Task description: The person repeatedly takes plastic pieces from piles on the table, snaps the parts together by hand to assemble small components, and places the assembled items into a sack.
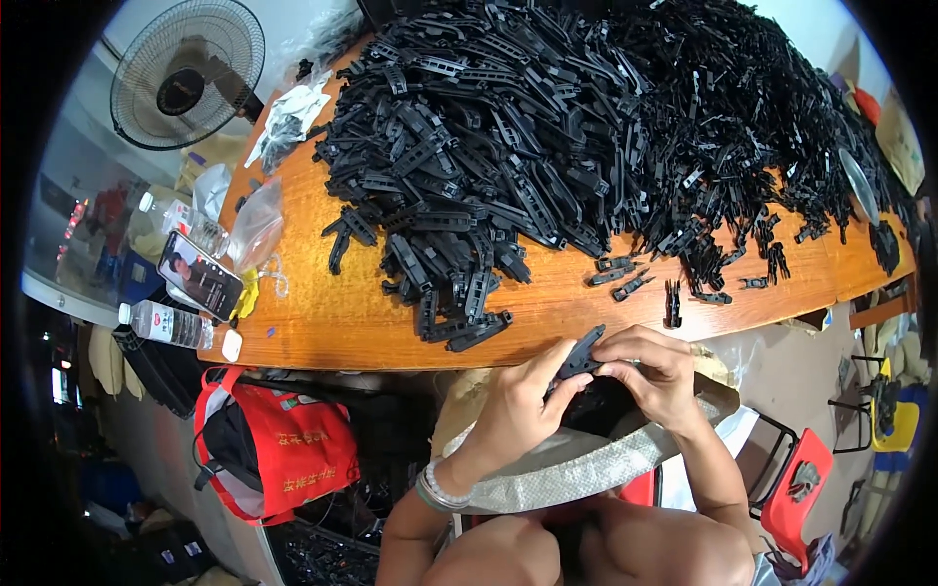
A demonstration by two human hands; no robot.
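My left hand (pixel 523 405), with a bracelet at its wrist, grips a long black plastic part (pixel 583 352) between thumb and fingers. At the right side of that part, my right hand (pixel 657 369) is closed, thumb and fingertips pinched against it. Whether a smaller piece sits in the right fingers is hidden. Both hands are above the mouth of a woven sack (pixel 567 481), which stands in front of my knees, its inside dark. Just beyond the hands, small black clips (pixel 673 304) lie near the front edge of the wooden table (pixel 322 322).
A big heap of long black parts (pixel 489 127) covers the table's middle, with smaller black pieces (pixel 723 127) heaped to its right. At left are a phone (pixel 202 276), water bottles (pixel 166 324) and a fan (pixel 186 78). A red bag (pixel 278 444) hangs below; a red chair (pixel 799 493) stands right.
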